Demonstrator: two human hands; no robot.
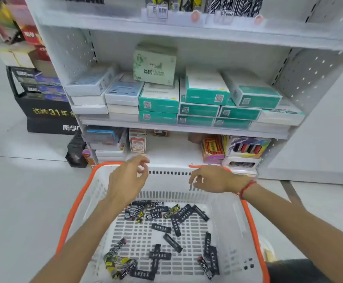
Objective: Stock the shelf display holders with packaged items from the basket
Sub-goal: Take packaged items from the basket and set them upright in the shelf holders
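Note:
A white plastic basket [230, 217] with an orange rim stands in front of the shelf. Several small black patterned packets [167, 228] lie scattered on its slatted floor, some with yellow markings [113, 262]. My left hand [126, 180] hovers above the basket's far left part, fingers loosely curled, holding nothing. My right hand [213, 179], with a red string at the wrist, hovers over the far wall, fingers relaxed and empty. Display holders [189, 9] with matching packets stand on the top shelf, partly cut off by the frame's edge.
The white shelf unit [187, 127] holds teal and white boxes [203, 94] on its middle level and a green box [154, 64] on top of them. Card boxes [137, 140] and coloured cartons [246, 147] sit below. Dark cartons [48, 111] stand on the floor at left.

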